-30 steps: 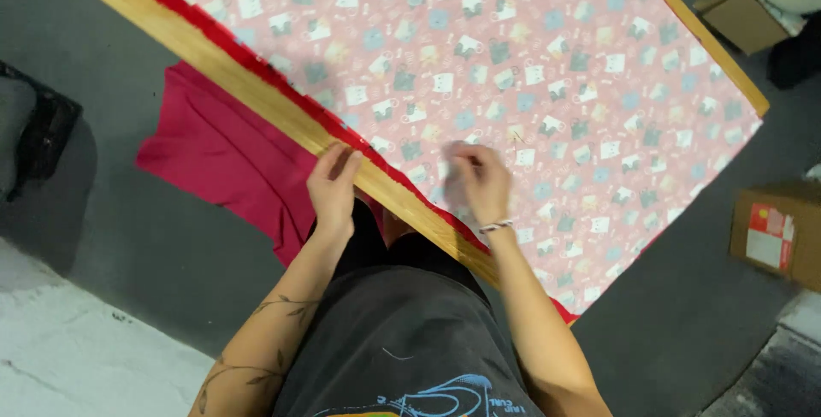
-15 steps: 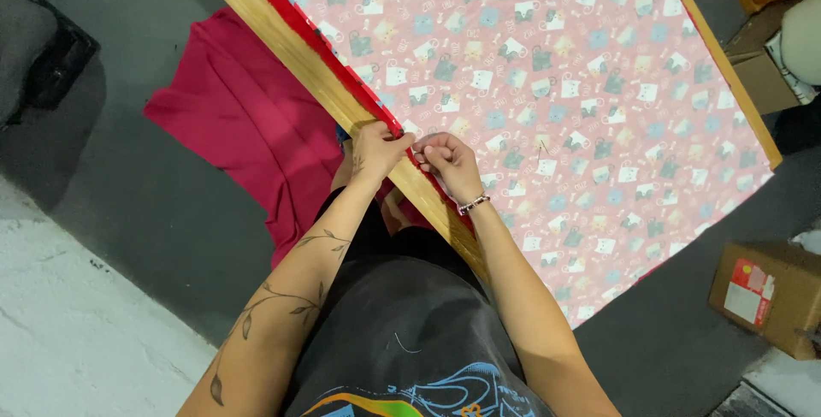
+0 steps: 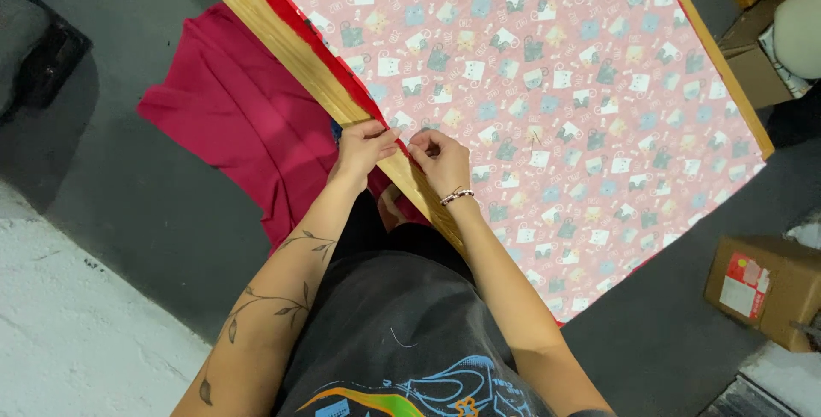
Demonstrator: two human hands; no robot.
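Looking down from the wearer's head, two bare forearms rise from the bottom centre of the frame to a long wooden frame rail (image 3: 299, 49) running diagonally. The left hand (image 3: 363, 147) pinches the red fabric edge (image 3: 355, 83) against the rail, fingers pressed together, seemingly holding it taut. The right hand (image 3: 440, 160), just beside it, has fingertips closed on the same edge. Beyond them stretches a pink printed cloth (image 3: 547, 83), filling the frame. Loose red fabric (image 3: 231, 118) lies on the grey floor at left. Cardboard boxes sit at lower right (image 3: 765, 289) and upper right (image 3: 757, 70); their contents cannot be seen.
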